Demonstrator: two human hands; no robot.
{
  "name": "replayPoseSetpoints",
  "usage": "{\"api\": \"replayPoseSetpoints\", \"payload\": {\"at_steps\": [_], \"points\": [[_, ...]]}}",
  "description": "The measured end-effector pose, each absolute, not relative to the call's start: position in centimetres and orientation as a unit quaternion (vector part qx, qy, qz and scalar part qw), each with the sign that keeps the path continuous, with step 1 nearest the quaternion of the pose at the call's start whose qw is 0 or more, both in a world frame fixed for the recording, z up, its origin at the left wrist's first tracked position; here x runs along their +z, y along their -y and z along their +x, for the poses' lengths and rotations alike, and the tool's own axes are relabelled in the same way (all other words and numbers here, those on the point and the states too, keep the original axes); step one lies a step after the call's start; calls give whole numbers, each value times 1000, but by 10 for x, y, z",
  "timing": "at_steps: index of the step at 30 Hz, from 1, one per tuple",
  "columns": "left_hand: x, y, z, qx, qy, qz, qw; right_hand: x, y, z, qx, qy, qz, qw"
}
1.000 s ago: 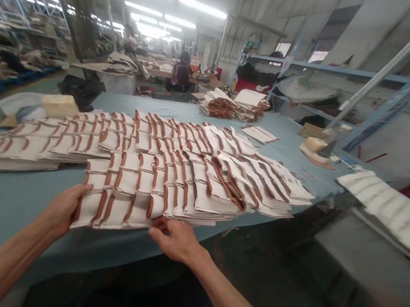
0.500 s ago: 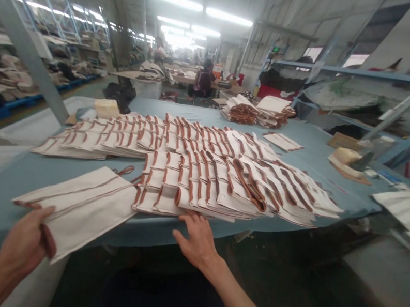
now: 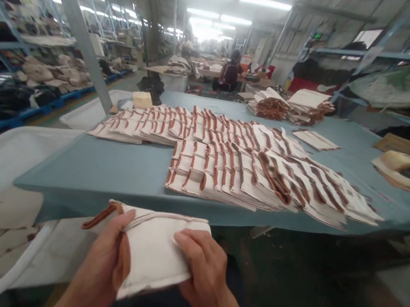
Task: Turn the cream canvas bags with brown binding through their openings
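A cream fabric piece (image 3: 159, 250) with brown edging is held up in front of the table's near edge. My left hand (image 3: 106, 247) grips its left end, thumb on top, with a brown strap sticking out beyond the fingers. My right hand (image 3: 205, 266) is closed on the right end, its fingers bent over the top face. Beyond them, rows of overlapping cream pieces with brown trim (image 3: 221, 172) lie on the blue-covered table (image 3: 108, 169).
A white bin (image 3: 18, 269) holding cream pieces stands at lower left. Stacked pieces (image 3: 268, 104) sit at the table's far side. A metal post (image 3: 81, 23) rises at left. A yellowish block (image 3: 398, 160) lies at right. A person (image 3: 230, 71) is in the background.
The fabric piece has been lifted off the table and moved right, toward my body. My right hand has left the row's edge and taken hold of it. The view has turned left.
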State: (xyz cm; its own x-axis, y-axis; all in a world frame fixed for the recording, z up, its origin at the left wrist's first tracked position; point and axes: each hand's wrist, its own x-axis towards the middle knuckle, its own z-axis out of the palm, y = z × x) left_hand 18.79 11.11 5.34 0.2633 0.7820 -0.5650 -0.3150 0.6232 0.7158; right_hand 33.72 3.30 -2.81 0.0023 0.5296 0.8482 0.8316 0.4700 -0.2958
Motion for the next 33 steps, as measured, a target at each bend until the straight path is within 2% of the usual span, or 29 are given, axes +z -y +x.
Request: {"api": "replayPoseSetpoints", "payload": {"at_steps": [3, 5, 9, 12, 19, 25, 28, 31, 33], "points": [[28, -103, 184, 337, -462, 339, 746, -22, -10, 351, -150, 700, -506, 482], [9, -98, 174, 351, -431, 443, 704, -23, 9, 364, -152, 703, -525, 455], [-13, -85, 159, 399, -422, 668, 465, -30, 48, 386, -163, 705, -567, 394], [-23, -76, 170, 357, -354, 771, 390, -33, 74, 396, -160, 709, -593, 347], [-48, -48, 205, 309, -218, 824, 422, -42, 107, 392, -140, 687, -635, 325], [-17, -47, 204, 202, -224, 791, 532, -49, 103, 386, -82, 679, -665, 300], [-8, -48, 197, 165, -240, 779, 555, -45, 102, 382, 31, 656, -663, 360], [-5, -42, 187, 170, -244, 790, 536, -32, 100, 373, 215, 563, -648, 465], [-2, -35, 182, 178, -241, 797, 524, -22, 95, 367, 358, 477, -631, 496]]}}
